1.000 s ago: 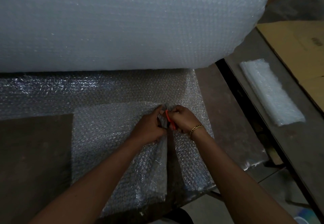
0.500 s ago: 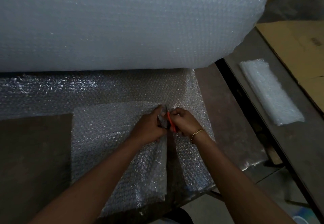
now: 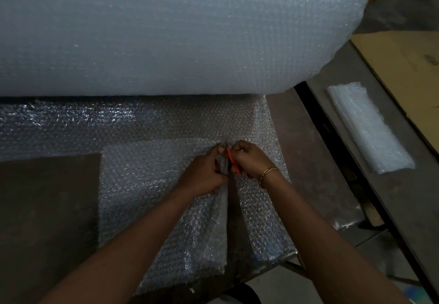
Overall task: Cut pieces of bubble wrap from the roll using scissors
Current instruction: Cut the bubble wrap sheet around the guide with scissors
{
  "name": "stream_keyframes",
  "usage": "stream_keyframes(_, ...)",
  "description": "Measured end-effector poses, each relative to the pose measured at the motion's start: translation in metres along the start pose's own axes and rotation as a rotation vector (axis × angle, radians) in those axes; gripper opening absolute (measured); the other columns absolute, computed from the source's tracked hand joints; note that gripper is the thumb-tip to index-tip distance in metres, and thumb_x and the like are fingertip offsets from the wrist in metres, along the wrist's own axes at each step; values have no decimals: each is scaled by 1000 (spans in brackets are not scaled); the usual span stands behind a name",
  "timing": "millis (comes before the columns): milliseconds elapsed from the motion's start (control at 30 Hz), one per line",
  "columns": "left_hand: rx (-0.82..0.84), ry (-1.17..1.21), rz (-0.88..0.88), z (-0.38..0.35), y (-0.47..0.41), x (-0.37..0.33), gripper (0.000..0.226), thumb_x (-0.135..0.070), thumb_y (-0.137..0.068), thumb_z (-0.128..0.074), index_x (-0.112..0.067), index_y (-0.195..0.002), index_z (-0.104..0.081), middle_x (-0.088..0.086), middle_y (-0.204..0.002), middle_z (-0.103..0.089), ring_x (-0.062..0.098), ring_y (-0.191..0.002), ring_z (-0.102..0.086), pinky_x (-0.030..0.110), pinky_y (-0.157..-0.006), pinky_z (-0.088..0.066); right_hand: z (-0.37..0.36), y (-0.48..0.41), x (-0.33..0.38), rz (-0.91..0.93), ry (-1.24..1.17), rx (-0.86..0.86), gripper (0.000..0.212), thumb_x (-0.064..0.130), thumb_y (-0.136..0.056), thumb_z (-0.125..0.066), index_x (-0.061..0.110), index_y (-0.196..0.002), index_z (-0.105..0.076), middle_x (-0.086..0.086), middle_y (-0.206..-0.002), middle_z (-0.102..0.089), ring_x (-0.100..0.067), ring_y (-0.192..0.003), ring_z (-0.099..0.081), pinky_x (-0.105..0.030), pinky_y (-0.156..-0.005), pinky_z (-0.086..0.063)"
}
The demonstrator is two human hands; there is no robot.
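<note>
Two hands meet at the head of a cut running up the bubble wrap sheet (image 3: 147, 175), which lies flat on the bench (image 3: 47, 208). Left hand (image 3: 204, 175): fingers curled, pinching the cut edge of the sheet. Right hand (image 3: 249, 158): fingers curled tight round the orange-handled scissors (image 3: 231, 161); the blades are hidden, so their spread cannot be told. Roll (image 3: 166, 30) lies across the far side of the bench, the sheet running out from beneath it. Folded bubble wrap piece (image 3: 370, 127) lies well apart to the right, beside cardboard (image 3: 403, 66).

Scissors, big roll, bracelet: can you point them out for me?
Scissors (image 3: 232, 161): head view, on the orange handle.
Roll (image 3: 166, 30): head view, on its curved front surface.
Bracelet (image 3: 268, 171): head view, on the gold chain links.
</note>
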State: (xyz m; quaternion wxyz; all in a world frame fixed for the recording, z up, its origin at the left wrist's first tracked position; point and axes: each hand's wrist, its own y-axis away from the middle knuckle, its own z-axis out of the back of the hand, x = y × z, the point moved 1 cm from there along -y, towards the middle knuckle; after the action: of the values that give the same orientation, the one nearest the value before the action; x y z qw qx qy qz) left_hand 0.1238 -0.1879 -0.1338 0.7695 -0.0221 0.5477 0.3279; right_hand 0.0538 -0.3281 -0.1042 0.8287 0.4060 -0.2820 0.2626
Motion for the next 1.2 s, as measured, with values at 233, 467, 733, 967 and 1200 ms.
stream_keyframes(233,1,28,-1,0,1,0,94,-5,-78,-75,-31,-157,-31,-7,-67,-66,10,-56,-68,21,-53,-53,-1,1,-3,8,-118,24,27,26,-88,-76,15,-80,-53,-8,-57,-62,-5,-35,-48,-13,-37,-33)
stream_keyframes(467,8,0,13,-1,0,0,97,-10,-79,-75,-30,-160,-26,-3,-70,-70,8,-57,-68,25,-59,-55,2,6,-4,-14,-177,21,27,27,-86,-79,13,-86,-56,-10,-65,-64,-1,-35,-50,-13,-36,-33)
stream_keyframes(733,-24,-102,72,-4,2,-7,102,-19,-82,-76,-27,-162,-14,4,-93,-73,17,-76,-69,34,-79,-57,16,31,-12,-15,-102,156,44,59,-88,-64,15,-92,-60,-5,-64,-67,-12,-41,-46,-19,-40,-27)
stream_keyframes(967,-171,-224,72,-15,13,-15,86,-27,-85,-75,-28,-157,-28,4,-100,-71,22,-93,-68,29,-80,-51,40,55,-25,75,-132,220,43,47,-84,-76,14,-104,-58,-4,-70,-68,-11,-47,-53,-16,-37,-31)
stream_keyframes(1200,-404,133,93,-40,29,-41,20,-42,-95,-67,-23,-91,-73,-3,-74,-71,14,-70,-69,30,-68,-54,53,46,-42,328,72,346,51,53,-74,-80,23,-105,-54,1,-80,-73,-5,-60,-66,-23,-52,-49)
